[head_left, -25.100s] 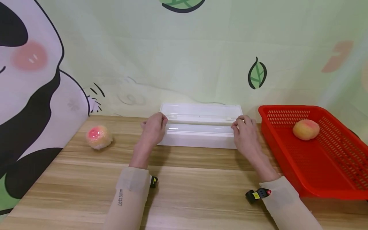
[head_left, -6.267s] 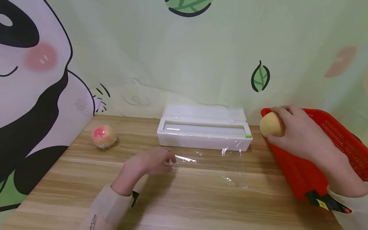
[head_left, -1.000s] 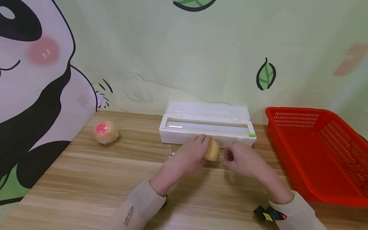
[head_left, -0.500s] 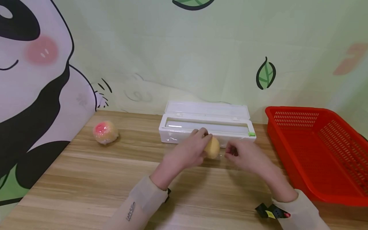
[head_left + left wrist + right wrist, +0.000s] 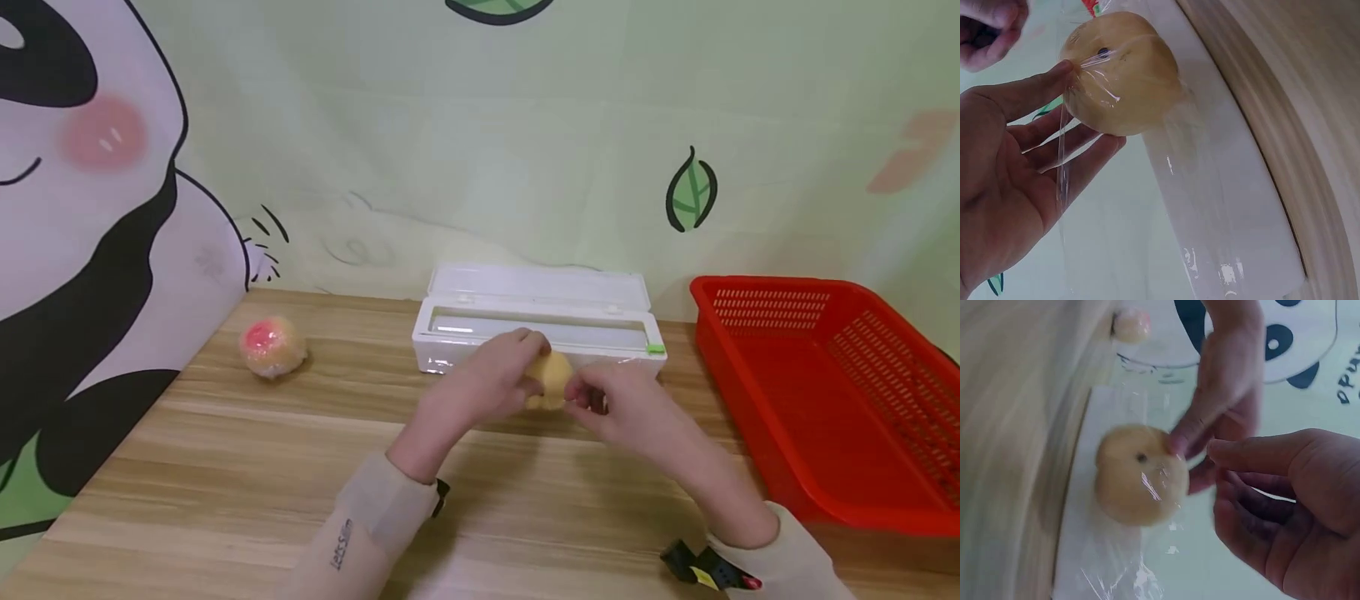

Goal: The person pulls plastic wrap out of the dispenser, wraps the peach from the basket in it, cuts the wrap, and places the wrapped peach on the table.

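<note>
In front of the white cling film box (image 5: 480, 354), my left hand (image 5: 487, 379) grips a yellow peach (image 5: 553, 379) between thumb and fingers. Clear cling film (image 5: 1110, 94) lies over the peach, creased under the left thumb in the left wrist view, and hangs down past the box. My right hand (image 5: 626, 408) is at the peach's right side, thumb and forefinger pinched together at the film's edge. In the right wrist view the right fingertips (image 5: 1219, 450) meet close beside the left hand. The peach's far side is hidden.
A film-wrapped peach (image 5: 273, 347) with a pink top rests on the table at the left. The red plastic basket (image 5: 731, 400) stands at the right. The box's lid (image 5: 536, 286) is raised at the back, and a green slider (image 5: 655, 349) sits at its right end.
Earlier both hands were at the box, then the right hand lifted the peach out of the basket. Since then the left hand has taken it, and the right hand has moved left against it.
</note>
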`<state>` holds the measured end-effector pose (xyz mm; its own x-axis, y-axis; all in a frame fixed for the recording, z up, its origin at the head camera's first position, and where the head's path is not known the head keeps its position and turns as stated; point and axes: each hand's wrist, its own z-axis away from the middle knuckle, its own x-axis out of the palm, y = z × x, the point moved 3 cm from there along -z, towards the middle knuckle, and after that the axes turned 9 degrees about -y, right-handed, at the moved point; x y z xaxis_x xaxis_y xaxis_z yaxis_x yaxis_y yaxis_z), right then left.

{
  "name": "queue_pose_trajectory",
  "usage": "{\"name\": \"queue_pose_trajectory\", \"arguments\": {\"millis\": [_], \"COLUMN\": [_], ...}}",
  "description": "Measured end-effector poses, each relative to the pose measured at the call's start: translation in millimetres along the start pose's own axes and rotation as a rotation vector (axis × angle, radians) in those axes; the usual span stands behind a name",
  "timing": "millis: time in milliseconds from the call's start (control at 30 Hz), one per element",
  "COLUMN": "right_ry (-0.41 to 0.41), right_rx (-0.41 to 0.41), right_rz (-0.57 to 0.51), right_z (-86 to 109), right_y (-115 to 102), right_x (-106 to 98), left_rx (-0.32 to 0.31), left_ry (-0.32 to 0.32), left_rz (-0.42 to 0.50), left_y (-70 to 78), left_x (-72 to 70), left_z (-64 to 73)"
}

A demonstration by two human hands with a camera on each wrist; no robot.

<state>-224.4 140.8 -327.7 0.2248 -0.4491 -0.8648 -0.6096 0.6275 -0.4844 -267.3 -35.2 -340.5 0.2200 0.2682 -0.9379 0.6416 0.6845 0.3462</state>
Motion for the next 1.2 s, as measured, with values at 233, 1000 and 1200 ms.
{"name": "queue_pose_trajectory", "arguments": {"millis": [233, 1000, 1200], "right_ry": [0.053, 0.200, 0.256], "right_rx": [-0.064, -0.056, -0.037], "right_rz": [0.184, 0.314, 0.325], "right_z": [-5.7, -13.5, -17.5], "right_y": [-7.6, -4.1, -3.1], "right_x": [15.7, 18.6, 18.4], "left_rx": [-0.002, 0.020, 0.015], "left_ry": [0.020, 0.092, 0.129], "left_rz": [0.021, 0.100, 0.054], "left_y": [0.6, -8.1, -6.6], "left_x": [-4.4, -14.9, -19.6], "left_z": [0.3, 1.2, 3.9]}}
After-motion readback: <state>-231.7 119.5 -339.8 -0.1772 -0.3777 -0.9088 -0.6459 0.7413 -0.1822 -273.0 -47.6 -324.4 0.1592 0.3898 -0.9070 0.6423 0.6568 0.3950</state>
